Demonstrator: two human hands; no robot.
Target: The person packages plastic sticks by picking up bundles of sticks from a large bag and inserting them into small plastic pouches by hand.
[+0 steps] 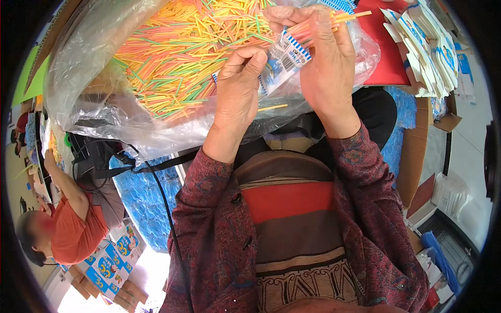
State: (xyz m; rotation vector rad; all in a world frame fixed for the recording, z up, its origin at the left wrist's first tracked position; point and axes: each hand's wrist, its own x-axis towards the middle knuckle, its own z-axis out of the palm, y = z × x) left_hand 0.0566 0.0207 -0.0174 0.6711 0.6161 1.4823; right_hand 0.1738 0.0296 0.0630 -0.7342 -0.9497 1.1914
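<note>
My left hand (239, 86) pinches the edge of a small printed plastic packet (282, 67) with blue-and-white striped ends and a barcode. My right hand (329, 68) is closed around a bundle of thin coloured sticks (352, 17), mostly orange, pink and yellow. Their far ends stick out past my fingers to the right, while the other ends lie close to the packet's striped edge. Whether any ends are inside the packet I cannot tell. Beneath both hands spreads a large heap of loose pink, yellow and green sticks (177, 57) on clear plastic sheeting (78, 78).
Folded white-and-blue printed cartons (425, 44) are stacked at right on a red surface (383, 62). Blue printed packets (146, 203) fill the space beside my lap. A black cable (164, 203) hangs at left. Another person in an orange shirt (78, 232) works at far left, near printed boxes (109, 266).
</note>
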